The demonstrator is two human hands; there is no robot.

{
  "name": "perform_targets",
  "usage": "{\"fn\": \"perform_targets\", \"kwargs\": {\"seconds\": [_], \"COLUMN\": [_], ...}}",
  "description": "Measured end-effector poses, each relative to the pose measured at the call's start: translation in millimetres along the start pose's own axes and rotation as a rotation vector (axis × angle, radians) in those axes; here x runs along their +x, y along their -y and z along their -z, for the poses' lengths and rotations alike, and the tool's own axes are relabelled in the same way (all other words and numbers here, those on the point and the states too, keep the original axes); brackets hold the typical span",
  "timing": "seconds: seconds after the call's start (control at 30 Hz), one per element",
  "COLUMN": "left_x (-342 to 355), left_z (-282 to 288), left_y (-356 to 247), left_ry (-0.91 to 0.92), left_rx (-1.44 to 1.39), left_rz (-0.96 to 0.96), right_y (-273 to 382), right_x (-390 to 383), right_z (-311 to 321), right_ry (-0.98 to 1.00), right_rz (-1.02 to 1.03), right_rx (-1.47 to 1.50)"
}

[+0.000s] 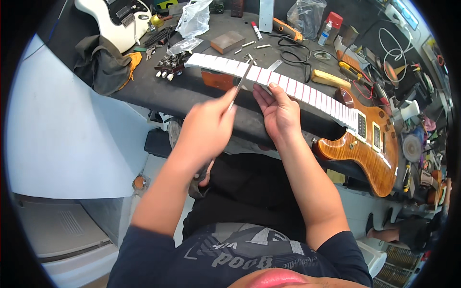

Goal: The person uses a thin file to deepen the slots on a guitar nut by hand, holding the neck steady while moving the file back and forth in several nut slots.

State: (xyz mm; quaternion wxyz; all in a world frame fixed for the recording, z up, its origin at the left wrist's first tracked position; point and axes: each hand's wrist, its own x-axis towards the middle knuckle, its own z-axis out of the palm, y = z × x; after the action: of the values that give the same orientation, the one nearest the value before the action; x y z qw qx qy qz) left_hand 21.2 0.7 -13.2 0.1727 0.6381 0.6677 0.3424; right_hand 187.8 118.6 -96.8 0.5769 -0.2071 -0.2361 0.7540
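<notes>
Best to guide the slim file-like tool [241,84], clasped in the closed left hand [209,127] on the near side of the white-taped guitar neck [307,93], lightly and squarely across that neck, steadying its near edge with the half-open right hand [281,115], nearer the neck's body end.

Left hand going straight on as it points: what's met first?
Probably the white-covered guitar neck; the thin tool in the left hand overlaps it in view, though depth is unclear.
</notes>
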Motion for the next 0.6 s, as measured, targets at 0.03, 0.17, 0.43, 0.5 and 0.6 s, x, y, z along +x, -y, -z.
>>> {"fn": "perform_targets", "kwargs": {"seconds": [0.03, 0.17, 0.43, 0.5, 0.6], "left_x": [-27.8, -29.0, 16.9, -36.2, -52.2], "left_z": [1.7, 12.8, -11.3, -5.2, -1.9], "left_y": [9.6, 2.7, 11.3, 14.1, 15.6], "left_ry": [0.010, 0.057, -0.094, -0.043, -0.059], "left_rx": [-0.060, -0.040, 0.006, -0.107, -0.077], "left_rz": [0.032, 0.106, -0.097, -0.025, -0.023], "right_y": [-0.5, -4.0, -2.2, -2.7, -3.9], "right_x": [1.2, 0.3, -0.4, 0.0, -1.2], "right_z": [0.7, -3.2, -5.4, -2.4, -4.9], "right_ry": [-0.002, -0.007, 0.006, -0.012, -0.018], "right_rz": [0.012, 0.004, -0.008, 0.012, 0.001], "right_rx": [-0.015, -0.012, -0.001, -0.013, -0.015]}}
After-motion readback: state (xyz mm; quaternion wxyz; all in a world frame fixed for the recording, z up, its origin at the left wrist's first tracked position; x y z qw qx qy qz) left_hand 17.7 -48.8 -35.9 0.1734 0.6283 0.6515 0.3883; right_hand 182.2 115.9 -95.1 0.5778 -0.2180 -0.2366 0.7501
